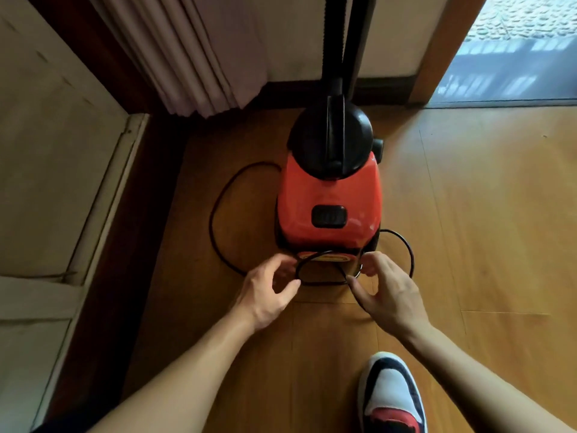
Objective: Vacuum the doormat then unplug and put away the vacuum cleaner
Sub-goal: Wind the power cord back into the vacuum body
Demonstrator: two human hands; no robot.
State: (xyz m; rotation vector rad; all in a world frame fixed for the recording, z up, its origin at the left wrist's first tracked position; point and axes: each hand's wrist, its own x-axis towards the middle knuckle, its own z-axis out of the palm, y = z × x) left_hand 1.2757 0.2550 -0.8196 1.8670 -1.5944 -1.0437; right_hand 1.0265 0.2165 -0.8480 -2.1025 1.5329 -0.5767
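Where the wooden floor (468,214) meets the wall, the vacuum (327,195) stands upright on the boards, its red body toward the camera and its black dome on the far side, close to the skirting. A black switch (329,216) sits on the near part of the red shell. From the dome a black hose (346,35) rises straight up and out of the top edge. The black cord (215,220) lies in a wide loop on the floor to the left of the body, and another loop curves round the near right corner. Between the hands, just in front of the vacuum's near end, it forms a small flat coil. The left hand (268,295) has its thumb and fingers curled about the left end of that coil, grasping the cord. The right hand (387,292) has its fingertips bent in at the coil's right end, and the cord runs down past the thumb, so it grasps the cord too. A pale curtain (193,57) hangs behind and left of the vacuum. A beige cushion (46,151) fills the left side. A white, dark and red shoe (390,398) rests on the floor under the right forearm.
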